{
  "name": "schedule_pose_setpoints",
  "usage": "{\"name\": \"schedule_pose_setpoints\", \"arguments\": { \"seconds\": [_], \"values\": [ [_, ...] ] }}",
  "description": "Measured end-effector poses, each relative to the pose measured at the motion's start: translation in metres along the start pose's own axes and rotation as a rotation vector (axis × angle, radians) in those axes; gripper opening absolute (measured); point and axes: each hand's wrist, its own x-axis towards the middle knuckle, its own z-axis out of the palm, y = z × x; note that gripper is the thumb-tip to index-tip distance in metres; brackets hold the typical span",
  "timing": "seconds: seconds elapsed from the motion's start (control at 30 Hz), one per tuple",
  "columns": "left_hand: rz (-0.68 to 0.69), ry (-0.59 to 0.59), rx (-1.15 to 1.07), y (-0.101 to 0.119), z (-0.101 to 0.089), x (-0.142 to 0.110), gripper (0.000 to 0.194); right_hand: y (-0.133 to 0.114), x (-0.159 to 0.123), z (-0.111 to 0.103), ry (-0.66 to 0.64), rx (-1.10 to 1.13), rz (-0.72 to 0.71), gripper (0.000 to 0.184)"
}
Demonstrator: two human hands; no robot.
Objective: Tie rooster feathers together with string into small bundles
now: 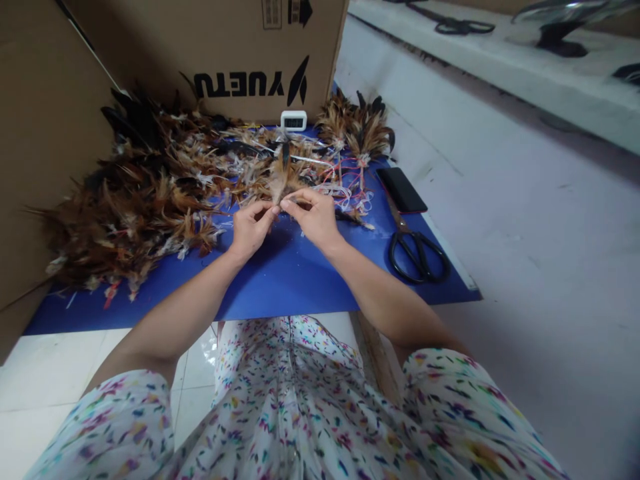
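Observation:
My left hand point(251, 229) and my right hand point(314, 213) meet over a blue mat point(280, 280), fingertips pinched together on the base of a small brown feather bunch point(280, 179) that points away from me. A big heap of loose brown and black feathers point(135, 200) lies to the left of my hands. Tied feather bunches point(357, 137) with white and red strings stand to the right, behind my right hand.
Black scissors point(417, 250) and a dark phone point(401, 189) lie on the mat's right side. A small white timer point(293, 121) stands before a cardboard box point(225, 53). More cardboard point(45, 147) walls the left. A white bench point(525, 220) runs on the right.

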Motion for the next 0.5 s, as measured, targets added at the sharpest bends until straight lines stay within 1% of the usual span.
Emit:
{"name": "schedule_pose_setpoints", "arguments": {
  "seconds": [0.2,0.37,0.5],
  "values": [
    [0.023,-0.021,0.016,-0.0008,-0.0006,0.0002,0.024,0.0084,0.0000,0.0000,-0.002,-0.045,-0.028,0.012],
    [0.010,-0.028,0.004,-0.0020,-0.0006,0.0008,0.026,0.0049,-0.0005,-0.0002,-0.021,-0.048,0.000,0.010],
    [-0.001,-0.032,-0.007,-0.0053,-0.0008,0.0020,0.032,0.0018,0.0010,-0.0015,-0.052,-0.074,0.006,0.012]
  ]
}}
